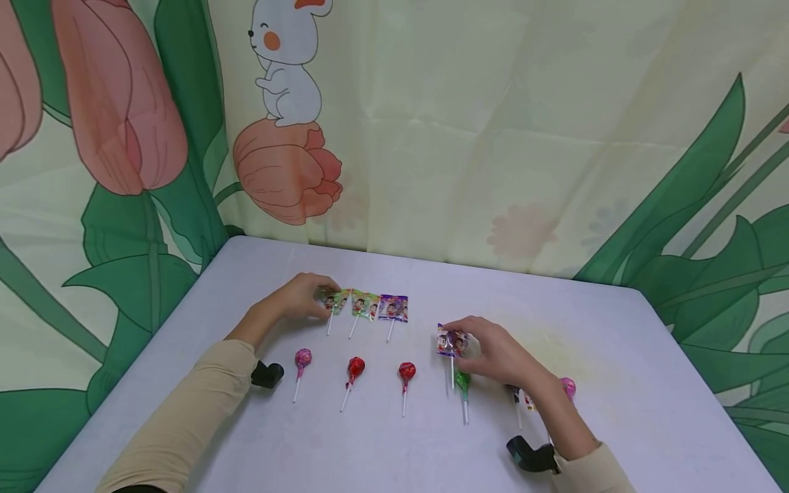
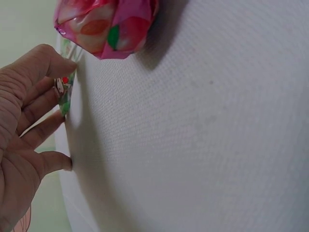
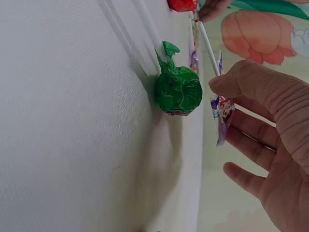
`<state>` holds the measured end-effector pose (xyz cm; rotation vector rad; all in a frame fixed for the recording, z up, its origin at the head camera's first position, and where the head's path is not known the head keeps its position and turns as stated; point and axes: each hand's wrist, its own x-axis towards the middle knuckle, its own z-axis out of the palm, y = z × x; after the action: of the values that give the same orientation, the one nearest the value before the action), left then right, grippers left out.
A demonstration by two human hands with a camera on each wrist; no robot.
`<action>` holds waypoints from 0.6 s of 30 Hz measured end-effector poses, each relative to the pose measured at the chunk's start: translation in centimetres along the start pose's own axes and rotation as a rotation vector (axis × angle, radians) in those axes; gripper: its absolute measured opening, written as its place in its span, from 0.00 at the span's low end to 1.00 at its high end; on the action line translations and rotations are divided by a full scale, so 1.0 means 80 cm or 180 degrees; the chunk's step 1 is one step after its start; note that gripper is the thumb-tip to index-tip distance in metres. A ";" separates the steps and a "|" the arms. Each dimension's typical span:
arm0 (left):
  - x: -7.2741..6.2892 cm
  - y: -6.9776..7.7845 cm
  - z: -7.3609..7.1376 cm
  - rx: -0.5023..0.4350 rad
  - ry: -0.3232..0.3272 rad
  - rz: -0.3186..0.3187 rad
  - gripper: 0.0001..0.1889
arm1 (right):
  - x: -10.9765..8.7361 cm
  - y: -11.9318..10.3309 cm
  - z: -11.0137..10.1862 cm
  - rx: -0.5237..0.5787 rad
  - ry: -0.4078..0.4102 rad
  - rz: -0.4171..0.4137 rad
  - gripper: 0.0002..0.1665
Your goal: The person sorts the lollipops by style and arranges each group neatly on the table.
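My left hand (image 1: 303, 296) pinches the flat green-wrapped lollipop (image 1: 336, 302) at the left end of the back row, thumb on the near side. In the left wrist view its wrapper (image 2: 65, 94) shows between thumb and fingers. Beside it lie another green-wrapped lollipop (image 1: 365, 305) and a purple-wrapped one (image 1: 393, 308). My right hand (image 1: 493, 350) pinches a second purple-wrapped lollipop (image 1: 450, 341) between thumb and fingers, stick toward me. The right wrist view shows that lollipop (image 3: 223, 113) raised off the table, near a round green lollipop (image 3: 179, 92).
In the front row lie a pink lollipop (image 1: 303, 357) and two red ones (image 1: 355, 368). A dark-wrapped lollipop (image 1: 514, 394) and a pink lollipop (image 1: 568, 387) are partly hidden by my right forearm. A printed curtain (image 1: 431, 171) hangs behind the white table (image 1: 333, 459).
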<state>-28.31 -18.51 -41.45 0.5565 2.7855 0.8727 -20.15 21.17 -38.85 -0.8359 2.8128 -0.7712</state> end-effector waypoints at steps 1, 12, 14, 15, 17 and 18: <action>0.000 0.000 0.000 0.0003 -0.0001 0.0000 0.27 | 0.001 0.000 0.001 0.0006 -0.0003 0.0004 0.34; 0.000 0.001 0.000 0.0011 -0.0005 -0.0025 0.27 | 0.020 0.002 0.007 -0.0047 -0.0040 -0.0126 0.33; 0.000 0.002 0.000 0.0003 -0.0008 -0.0030 0.27 | 0.023 0.003 0.008 -0.0071 -0.0051 -0.0126 0.32; 0.000 0.002 0.000 -0.0010 -0.0010 -0.0038 0.27 | 0.025 0.003 0.009 -0.0077 -0.0059 -0.0110 0.32; 0.000 0.003 0.001 -0.0019 -0.0015 -0.0046 0.27 | 0.028 0.003 0.011 -0.0085 -0.0062 -0.0085 0.32; 0.000 0.003 0.001 -0.0018 -0.0022 -0.0044 0.27 | 0.030 0.003 0.011 -0.0090 -0.0067 -0.0064 0.32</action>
<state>-28.24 -18.27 -41.37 0.5377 2.7764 0.8741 -22.06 19.69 -39.68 -0.8728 2.8073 -0.7229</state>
